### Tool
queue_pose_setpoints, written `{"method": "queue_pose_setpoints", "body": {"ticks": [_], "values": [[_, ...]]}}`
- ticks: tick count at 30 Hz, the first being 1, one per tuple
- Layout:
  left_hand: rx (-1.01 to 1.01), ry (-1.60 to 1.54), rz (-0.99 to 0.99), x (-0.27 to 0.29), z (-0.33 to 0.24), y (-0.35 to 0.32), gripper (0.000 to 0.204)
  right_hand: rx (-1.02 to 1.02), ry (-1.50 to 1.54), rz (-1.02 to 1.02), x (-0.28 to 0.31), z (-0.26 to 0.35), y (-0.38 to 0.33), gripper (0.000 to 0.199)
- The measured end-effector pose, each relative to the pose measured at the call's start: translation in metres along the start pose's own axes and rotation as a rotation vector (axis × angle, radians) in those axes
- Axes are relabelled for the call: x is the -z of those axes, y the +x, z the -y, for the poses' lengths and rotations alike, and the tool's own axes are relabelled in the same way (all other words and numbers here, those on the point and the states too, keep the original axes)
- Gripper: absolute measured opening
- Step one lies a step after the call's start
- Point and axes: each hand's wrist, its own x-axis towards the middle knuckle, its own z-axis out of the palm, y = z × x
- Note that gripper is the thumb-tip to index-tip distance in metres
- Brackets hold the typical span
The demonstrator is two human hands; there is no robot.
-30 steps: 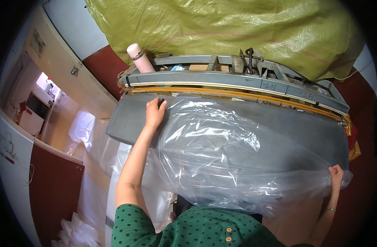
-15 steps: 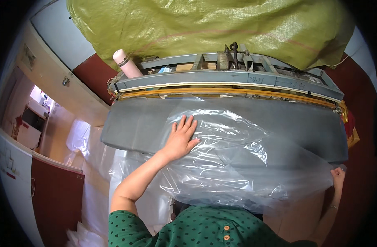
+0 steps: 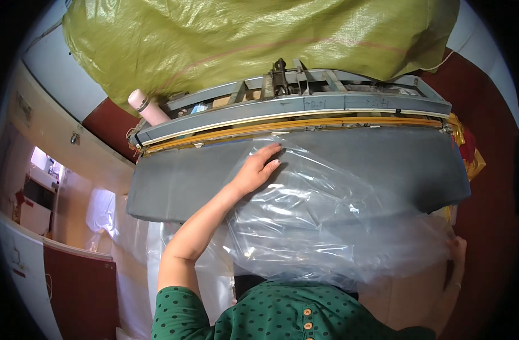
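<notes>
A clear plastic sheet lies creased over the grey padded bench and hangs over its near edge in front of me. My left hand rests flat on the sheet, fingers stretched toward the bench's far edge, close to the orange strips. At the far right, below the bench's corner, my right hand is closed on the sheet's edge. Its fingertips are partly hidden and a little blurred.
Behind the bench runs a grey metal frame with a dark upright clamp-like fitting. A pink bottle leans at its left end. A yellow-green tarp hangs beyond. More clear plastic lies at left, near a doorway.
My left hand has slid away from me over the bench, toward the orange strips. My right hand is slightly lower, still at the sheet's edge. The whole view has shifted a little.
</notes>
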Motion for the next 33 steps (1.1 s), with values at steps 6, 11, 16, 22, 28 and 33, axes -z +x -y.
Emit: {"method": "queue_pose_setpoints", "body": {"ticks": [6,11,16,22,28,33], "values": [[-0.175,0.186,-0.273,-0.025,0.002,0.013,0.029,-0.202,0.02,0.038,0.013,0.003,-0.038,0.025],[-0.02,0.429,-0.427,-0.026,-0.009,0.029,0.021,-0.142,-0.148,-0.015,0.007,-0.03,-0.055,0.025],[0.064,0.425,-0.397,-0.033,0.004,0.036,0.015,-0.164,0.015,-0.045,-0.006,-0.035,-0.057,0.024],[0.233,0.343,-0.41,-0.039,0.004,0.052,0.019,-0.252,-0.144,-0.036,-0.004,-0.035,-0.057,0.024],[0.495,0.331,-0.415,-0.048,-0.018,0.058,0.035,-0.283,-0.047,-0.059,-0.002,-0.045,-0.066,0.02],[0.438,0.348,-0.362,-0.051,-0.023,0.067,0.036,-0.345,-0.027,-0.064,0.002,-0.055,-0.075,0.018]]}}
